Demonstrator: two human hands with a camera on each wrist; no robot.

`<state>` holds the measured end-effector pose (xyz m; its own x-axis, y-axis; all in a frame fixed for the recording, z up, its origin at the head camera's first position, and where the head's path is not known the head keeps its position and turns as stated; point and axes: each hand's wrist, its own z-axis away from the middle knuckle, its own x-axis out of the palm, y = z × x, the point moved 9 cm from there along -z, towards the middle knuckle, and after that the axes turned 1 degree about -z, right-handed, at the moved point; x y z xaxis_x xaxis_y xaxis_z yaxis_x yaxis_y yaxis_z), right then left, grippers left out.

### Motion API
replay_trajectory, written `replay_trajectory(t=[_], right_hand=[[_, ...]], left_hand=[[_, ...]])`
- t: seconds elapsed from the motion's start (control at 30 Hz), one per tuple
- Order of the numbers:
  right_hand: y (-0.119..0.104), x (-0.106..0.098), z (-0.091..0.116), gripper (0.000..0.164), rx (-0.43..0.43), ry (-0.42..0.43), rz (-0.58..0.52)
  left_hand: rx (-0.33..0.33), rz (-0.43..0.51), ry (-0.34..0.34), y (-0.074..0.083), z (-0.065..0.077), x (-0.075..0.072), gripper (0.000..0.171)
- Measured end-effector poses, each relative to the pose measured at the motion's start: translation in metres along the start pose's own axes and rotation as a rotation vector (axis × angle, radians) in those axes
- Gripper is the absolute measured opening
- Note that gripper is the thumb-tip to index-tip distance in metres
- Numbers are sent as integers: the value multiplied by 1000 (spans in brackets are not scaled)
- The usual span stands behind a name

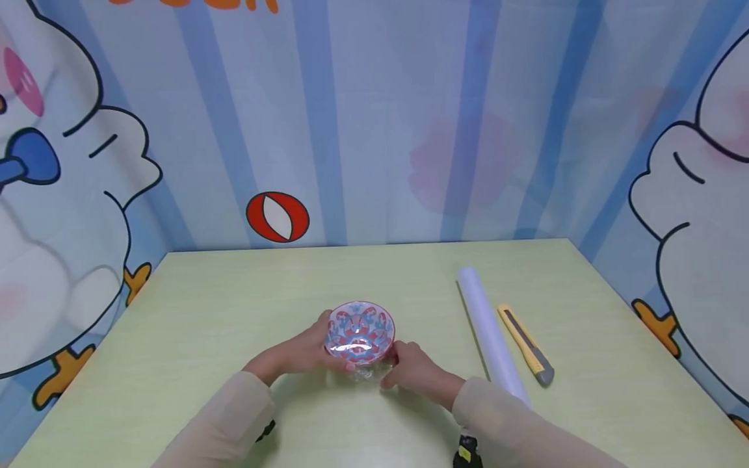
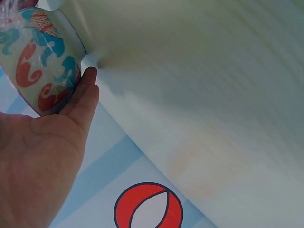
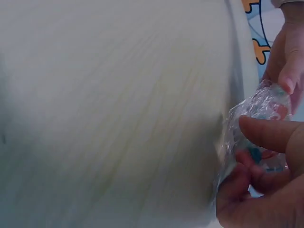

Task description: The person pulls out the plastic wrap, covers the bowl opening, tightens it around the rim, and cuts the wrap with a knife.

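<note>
A patterned bowl (image 1: 359, 333) in red, blue and white is covered with clear plastic wrap (image 3: 251, 107). My left hand (image 1: 304, 351) holds the bowl's left side, thumb at the front. In the left wrist view, the fingers of that hand (image 2: 42, 161) lie along the patterned outer wall of the bowl (image 2: 45, 61). At the bowl's lower right, my right hand (image 1: 418, 370) has its thumb and curled fingers about the loose wrap. The right wrist view shows this hand (image 3: 270, 185) close up, with crinkled wrap between thumb and fingers.
To the right on the pale table (image 1: 234, 292) lies a long white roll (image 1: 491, 331). A yellow and grey utility knife (image 1: 526, 348) sits beyond it. A blue striped cartoon backdrop (image 1: 374, 130) stands behind the table's far edge.
</note>
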<state>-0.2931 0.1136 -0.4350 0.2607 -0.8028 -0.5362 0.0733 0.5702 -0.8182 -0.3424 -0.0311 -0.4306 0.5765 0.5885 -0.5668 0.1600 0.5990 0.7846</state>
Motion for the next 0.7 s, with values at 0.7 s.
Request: replay_trajectory(t=[0.7], right_hand=[[17,-17,-32,15,128,5,-262]], left_hand=[[-35,-47,-16,-3,0,-1,114]])
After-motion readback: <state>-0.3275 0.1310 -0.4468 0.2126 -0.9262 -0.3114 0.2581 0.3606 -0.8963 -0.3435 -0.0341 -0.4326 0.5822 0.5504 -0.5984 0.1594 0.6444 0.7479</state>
